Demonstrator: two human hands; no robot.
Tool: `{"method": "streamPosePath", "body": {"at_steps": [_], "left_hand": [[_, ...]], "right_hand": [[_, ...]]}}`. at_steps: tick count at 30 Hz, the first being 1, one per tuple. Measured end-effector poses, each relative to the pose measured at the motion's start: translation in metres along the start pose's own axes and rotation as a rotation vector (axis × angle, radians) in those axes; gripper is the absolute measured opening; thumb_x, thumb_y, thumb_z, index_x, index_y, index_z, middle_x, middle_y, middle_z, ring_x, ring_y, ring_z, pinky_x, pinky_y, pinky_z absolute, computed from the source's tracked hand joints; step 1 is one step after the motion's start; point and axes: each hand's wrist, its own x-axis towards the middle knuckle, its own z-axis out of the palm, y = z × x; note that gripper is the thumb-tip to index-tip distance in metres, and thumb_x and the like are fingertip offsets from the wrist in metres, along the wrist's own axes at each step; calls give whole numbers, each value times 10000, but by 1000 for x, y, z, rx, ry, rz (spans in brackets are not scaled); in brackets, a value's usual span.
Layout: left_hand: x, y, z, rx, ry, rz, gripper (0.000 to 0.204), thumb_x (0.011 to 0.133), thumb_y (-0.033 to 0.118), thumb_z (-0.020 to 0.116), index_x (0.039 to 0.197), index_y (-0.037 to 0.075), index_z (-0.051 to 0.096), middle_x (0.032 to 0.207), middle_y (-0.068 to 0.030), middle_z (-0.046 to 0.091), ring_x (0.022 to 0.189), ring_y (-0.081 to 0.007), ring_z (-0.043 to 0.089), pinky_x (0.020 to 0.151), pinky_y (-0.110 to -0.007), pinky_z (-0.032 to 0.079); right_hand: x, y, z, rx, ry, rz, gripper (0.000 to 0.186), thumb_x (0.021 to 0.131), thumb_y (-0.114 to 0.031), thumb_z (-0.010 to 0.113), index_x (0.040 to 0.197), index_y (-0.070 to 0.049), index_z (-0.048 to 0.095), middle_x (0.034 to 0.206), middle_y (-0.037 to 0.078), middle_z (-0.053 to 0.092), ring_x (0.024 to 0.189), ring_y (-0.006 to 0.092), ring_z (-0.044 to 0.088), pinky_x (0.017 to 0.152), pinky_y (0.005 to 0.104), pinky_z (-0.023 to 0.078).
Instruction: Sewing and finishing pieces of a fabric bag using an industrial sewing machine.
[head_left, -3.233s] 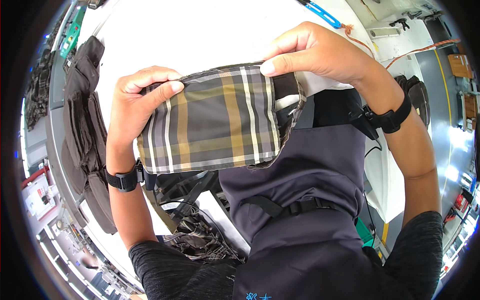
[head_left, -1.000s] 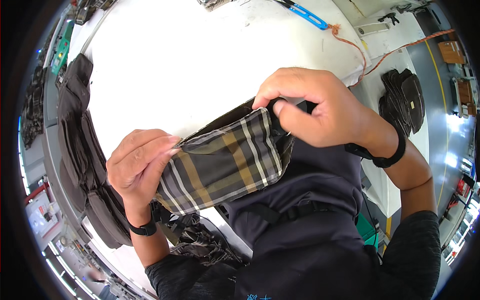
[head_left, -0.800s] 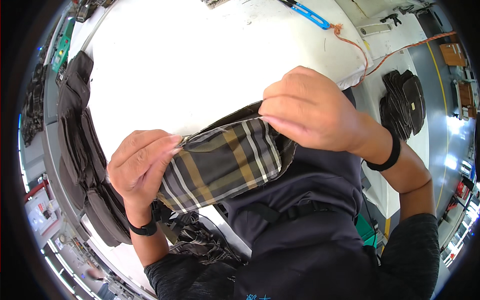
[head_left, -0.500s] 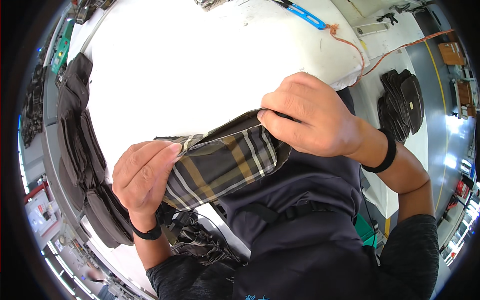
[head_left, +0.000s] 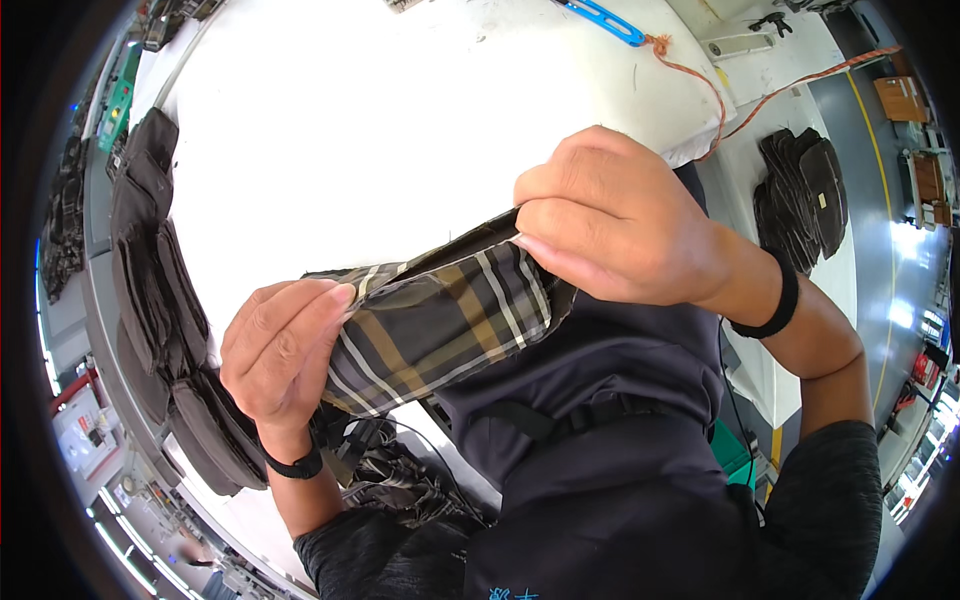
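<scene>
A plaid fabric piece (head_left: 430, 335), in dark grey, olive and white, is stretched at a slant between my hands, with a dark layer (head_left: 470, 243) showing behind its folded upper edge. My left hand (head_left: 280, 355) pinches the left end of that edge between thumb and fingertips. My right hand (head_left: 615, 220) is closed on the right end, its fingers curled over the edge and partly hiding it. The piece is held over my dark apron (head_left: 590, 480), at the near edge of a white tabletop (head_left: 330, 130).
Dark fabric pieces (head_left: 160, 280) are heaped along the table's left side; another stack (head_left: 800, 200) lies at the right. A blue tool (head_left: 610, 22) with an orange cord (head_left: 700, 80) lies at the back right. Tangled plaid scraps (head_left: 400, 480) sit below. Cardboard boxes (head_left: 900, 98) stand beyond the aisle.
Since the earliest frame, both hands have come lower and the plaid piece has been folded narrower. In the last second, my right hand's fingers have closed over the edge.
</scene>
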Motion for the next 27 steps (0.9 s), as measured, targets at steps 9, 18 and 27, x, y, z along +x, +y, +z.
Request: {"method": "streamPosePath", "body": {"at_steps": [9, 18, 27], "left_hand": [[-1, -1, 1, -11, -8, -24, 324, 715, -62, 845, 1033, -34, 795, 950, -142, 767, 812, -283, 748, 696, -341, 593], [18, -5, 3, -73, -52, -84, 266, 765, -21, 848, 1025, 24, 815, 923, -107, 774, 784, -244, 735, 679, -326, 572], [55, -44, -2, -577, -294, -523, 117, 923, -2, 791, 1038, 0, 812, 955, -62, 793, 886, -122, 714, 787, -276, 557]], "right_hand": [[3, -1, 3, 14, 7, 19, 242, 864, -148, 823, 1029, -88, 657, 1015, 34, 646, 824, 221, 627, 796, 376, 486], [51, -3, 8, 248, -261, 196, 266, 937, -273, 772, 1085, -66, 691, 962, 111, 707, 814, 329, 682, 709, 424, 537], [73, 6, 14, 642, -321, 548, 268, 1043, -206, 677, 862, -9, 693, 608, 72, 518, 557, 136, 441, 561, 336, 400]]}}
